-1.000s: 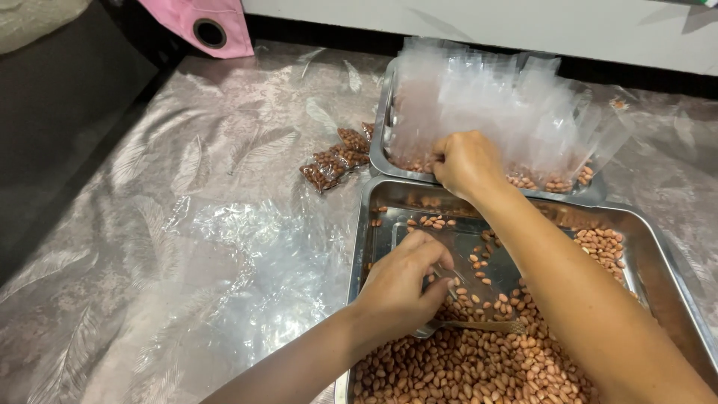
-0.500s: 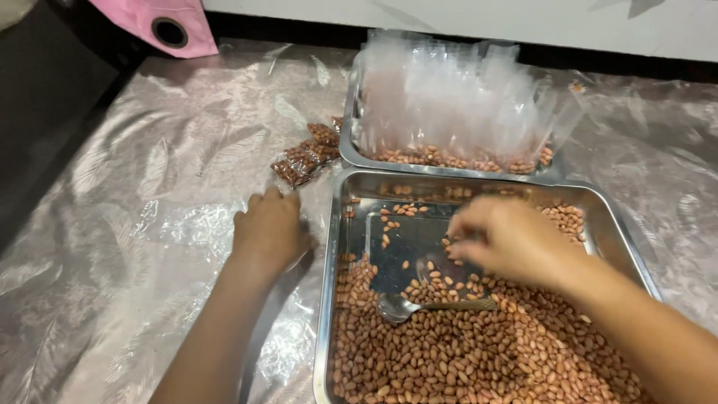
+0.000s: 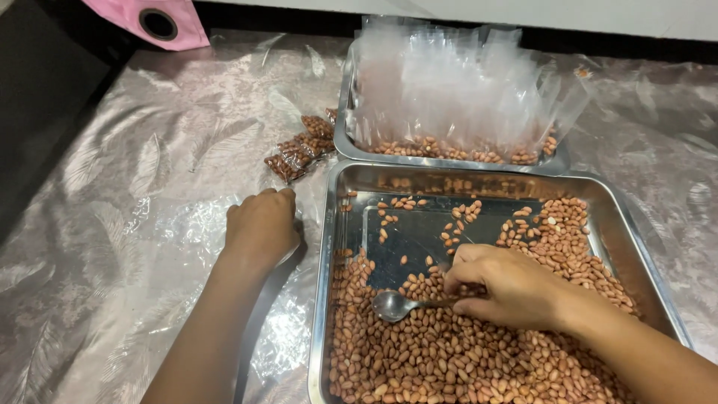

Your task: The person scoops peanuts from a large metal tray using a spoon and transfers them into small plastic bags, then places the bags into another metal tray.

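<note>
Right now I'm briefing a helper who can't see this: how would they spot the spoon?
Find the large steel tray nearest the camera, full of loose peanuts. The right hand rests on its middle and grips a small metal spoon. It is the only shiny utensil, its bowl pointing left over the nuts.

Both forearms are bare, with no sleeves, watch or bracelet; the left hand [image 3: 262, 228] and right hand [image 3: 508, 288] wear no gloves or rings.
</note>
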